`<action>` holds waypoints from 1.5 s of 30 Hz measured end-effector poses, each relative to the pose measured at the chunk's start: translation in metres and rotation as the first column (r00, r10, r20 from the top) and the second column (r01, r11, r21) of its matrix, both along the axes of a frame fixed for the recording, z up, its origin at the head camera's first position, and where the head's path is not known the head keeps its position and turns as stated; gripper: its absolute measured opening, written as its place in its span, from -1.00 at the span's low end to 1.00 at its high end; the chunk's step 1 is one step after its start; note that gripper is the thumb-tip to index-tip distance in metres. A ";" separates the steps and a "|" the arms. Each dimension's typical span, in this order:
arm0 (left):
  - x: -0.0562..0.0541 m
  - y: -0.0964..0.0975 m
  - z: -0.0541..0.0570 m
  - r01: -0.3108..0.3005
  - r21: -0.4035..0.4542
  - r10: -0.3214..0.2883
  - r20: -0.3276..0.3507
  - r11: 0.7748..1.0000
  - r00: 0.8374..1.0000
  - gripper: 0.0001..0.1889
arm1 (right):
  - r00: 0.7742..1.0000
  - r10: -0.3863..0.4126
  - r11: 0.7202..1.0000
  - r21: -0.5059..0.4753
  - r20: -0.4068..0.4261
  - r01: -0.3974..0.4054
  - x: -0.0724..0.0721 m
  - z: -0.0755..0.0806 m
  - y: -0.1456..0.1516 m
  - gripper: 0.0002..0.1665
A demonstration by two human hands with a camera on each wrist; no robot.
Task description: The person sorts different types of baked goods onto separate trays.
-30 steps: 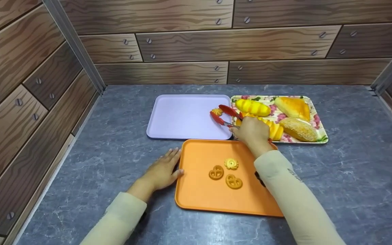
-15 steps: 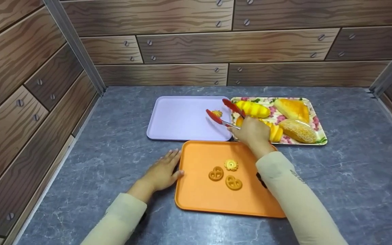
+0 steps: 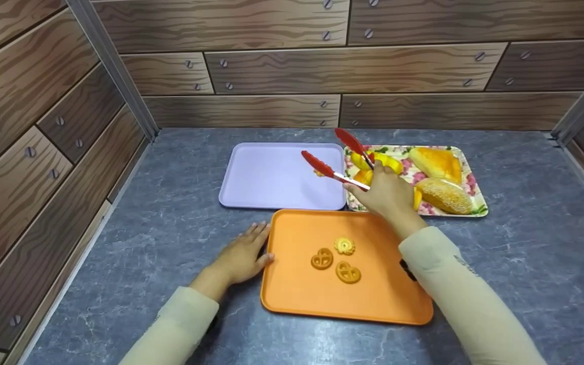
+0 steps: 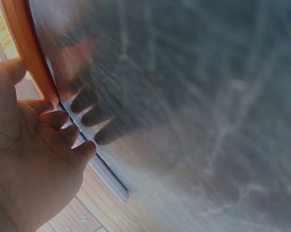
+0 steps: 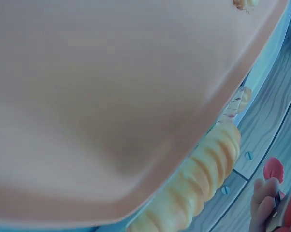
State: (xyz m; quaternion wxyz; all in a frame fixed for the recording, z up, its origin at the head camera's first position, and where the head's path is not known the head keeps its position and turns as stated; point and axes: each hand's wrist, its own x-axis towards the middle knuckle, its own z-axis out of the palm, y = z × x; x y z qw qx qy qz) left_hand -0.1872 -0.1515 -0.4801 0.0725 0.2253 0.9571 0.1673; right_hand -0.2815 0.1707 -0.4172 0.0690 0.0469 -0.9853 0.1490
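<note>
My right hand (image 3: 391, 195) grips red-tipped tongs (image 3: 317, 163), their jaws spread wide with nothing between them. The tongs hang over the seam between the lilac tray (image 3: 266, 177) and the flowered tray (image 3: 480, 207). A small cookie (image 3: 318, 173) on the lilac tray is mostly hidden behind one red tip. My left hand (image 3: 239, 256) lies at the left edge of the orange tray (image 3: 297, 296), fingers extended, thumb at the rim. On that tray lie two pretzel-shaped cookies (image 3: 348, 272) and a yellow flower-shaped cookie (image 3: 344, 246).
The flowered tray holds a yellow ridged roll (image 3: 391, 163), a triangular bread piece (image 3: 436, 163) and a sesame bun (image 3: 444, 195). Another ridged bread (image 5: 198, 179) shows beside the orange tray in the right wrist view. Wood-patterned walls (image 3: 271, 71) enclose the grey table (image 3: 170, 177).
The tongs have spread, releasing the small cookie onto the lilac tray, and have risen. My right hand has drawn back to the right with them. The left hand stays in place.
</note>
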 end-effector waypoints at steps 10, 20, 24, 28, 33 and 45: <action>0.000 0.000 0.000 -0.008 0.000 0.008 0.019 1.000 1.000 -0.29 | 0.993 0.118 0.993 -0.007 -0.001 -0.118 0.025 -0.002 0.028 0.29; -0.001 -0.001 -0.001 -0.015 -0.006 0.016 0.024 1.000 1.000 -0.28 | 0.987 0.153 0.987 0.047 0.040 -0.155 0.044 -0.002 0.053 0.32; 0.000 -0.001 0.000 -0.014 0.001 0.014 0.016 1.000 1.000 -0.29 | 0.983 0.179 0.982 0.062 0.039 -0.181 0.050 -0.004 0.060 0.29; 0.001 -0.001 0.000 -0.016 0.008 0.016 0.018 1.000 1.000 -0.29 | 0.978 0.207 0.975 0.078 0.029 -0.209 0.057 -0.010 0.067 0.35; 0.000 0.000 0.000 -0.024 0.001 0.024 0.030 1.000 0.999 -0.29 | 0.958 0.287 0.955 0.083 -0.014 -0.285 0.064 -0.020 0.078 0.33; 0.000 0.000 0.000 -0.028 -0.020 0.028 0.031 0.999 0.999 -0.29 | 0.921 0.389 0.902 0.207 -0.007 -0.379 0.075 -0.027 0.099 0.19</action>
